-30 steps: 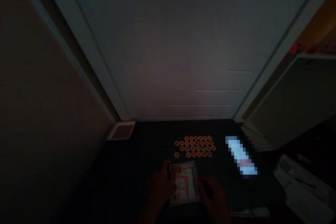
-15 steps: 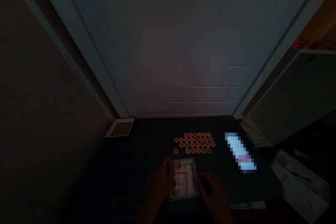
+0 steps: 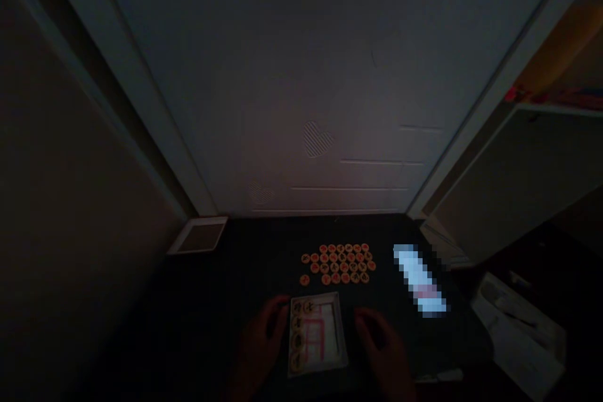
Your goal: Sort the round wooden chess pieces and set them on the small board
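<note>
The scene is very dark. A small pale box (image 3: 325,333) with red lines inside lies on a dark surface (image 3: 226,301), with several round discs along its left edge and top. My left hand (image 3: 261,342) rests against the box's left side, fingers curled at its top corner. My right hand (image 3: 379,342) lies just right of the box, fingers bent; whether it holds anything is hidden by the dark. Beyond the box, several round orange discs (image 3: 336,262) with dark and red marks sit in rows.
A lit, blurred-out screen (image 3: 419,281) lies at the right of the discs. A flat pale lid or tray (image 3: 200,235) sits at the far left by the wall. A pale door (image 3: 325,94) stands behind. White objects (image 3: 516,320) lie at the right.
My right hand has drawn away from the box's right edge. More discs now line the box's left side. The view has shifted slightly, so everything sits a little further left.
</note>
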`<state>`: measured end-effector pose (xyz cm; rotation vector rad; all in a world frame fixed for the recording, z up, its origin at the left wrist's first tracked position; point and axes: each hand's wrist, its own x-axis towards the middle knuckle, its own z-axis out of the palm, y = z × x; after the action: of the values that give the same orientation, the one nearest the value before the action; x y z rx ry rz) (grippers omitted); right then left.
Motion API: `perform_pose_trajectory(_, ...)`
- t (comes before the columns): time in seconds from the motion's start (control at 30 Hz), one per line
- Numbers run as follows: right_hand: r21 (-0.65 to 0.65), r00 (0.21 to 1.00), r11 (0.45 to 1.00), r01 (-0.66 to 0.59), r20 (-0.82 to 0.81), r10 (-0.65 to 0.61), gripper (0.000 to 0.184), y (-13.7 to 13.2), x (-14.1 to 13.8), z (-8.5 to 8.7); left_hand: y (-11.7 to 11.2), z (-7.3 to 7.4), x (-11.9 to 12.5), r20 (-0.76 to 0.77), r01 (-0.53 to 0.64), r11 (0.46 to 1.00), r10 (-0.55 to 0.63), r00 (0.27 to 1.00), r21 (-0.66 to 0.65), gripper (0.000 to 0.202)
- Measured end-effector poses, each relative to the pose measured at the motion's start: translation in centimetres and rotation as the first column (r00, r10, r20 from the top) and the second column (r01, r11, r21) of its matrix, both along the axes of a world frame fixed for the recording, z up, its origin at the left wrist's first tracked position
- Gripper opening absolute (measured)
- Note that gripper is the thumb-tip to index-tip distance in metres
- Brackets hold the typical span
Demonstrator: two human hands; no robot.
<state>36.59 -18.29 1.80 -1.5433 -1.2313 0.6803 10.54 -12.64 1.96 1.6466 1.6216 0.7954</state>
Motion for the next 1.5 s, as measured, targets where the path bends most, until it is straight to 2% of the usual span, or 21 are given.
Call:
perform_pose_trajectory(0.2,-0.003,0.985,0.998,0.068,0.157,-0.066,0.042,3.0,4.4,0.0,-0.5,0.1,-0.1,0.077,-0.008,0.999,0.005,0.997,0.042,0.035)
perform_pose_trajectory(0.33,0.040,0.959,0.994,0.101,0.262,-0.108,0.038,5.0,5.6,-0.3,-0.7,0.5,0.0,0.043,-0.005,1.000,0.004,0.999,0.028,0.042)
perform_pose_trajectory(0.53,0.074,0.940,0.993,0.090,0.323,-0.110,0.037,5.4,5.5,-1.5,-0.5,0.5,-0.1,0.038,-0.037,0.999,0.036,0.999,0.029,0.046)
perform_pose_trajectory(0.67,0.084,0.937,0.994,0.075,0.334,-0.099,0.039,5.2,5.5,-2.0,-0.3,0.0,-0.1,0.070,-0.076,0.996,0.073,0.995,0.041,0.043)
perform_pose_trajectory(0.87,0.120,0.926,0.989,0.083,0.357,-0.121,0.039,5.6,5.9,-2.9,-0.1,-0.8,-0.1,0.145,-0.077,0.995,0.068,0.987,0.058,0.040)
perform_pose_trajectory(1.17,0.201,0.915,0.979,0.032,0.388,-0.109,0.034,6.2,6.2,-3.7,0.0,0.0,0.1,0.127,-0.096,0.992,0.086,0.988,0.079,0.047)
perform_pose_trajectory(1.33,0.213,0.915,0.977,0.019,0.391,-0.103,0.032,6.3,6.3,-4.1,1.6,0.5,0.2,0.226,-0.073,0.997,0.063,0.972,0.037,0.043)
perform_pose_trajectory(1.5,0.172,0.922,0.985,0.024,0.377,-0.088,0.030,6.2,6.0,-3.9,4.2,1.0,1.2,0.200,-0.025,0.995,0.004,0.980,0.099,0.031)
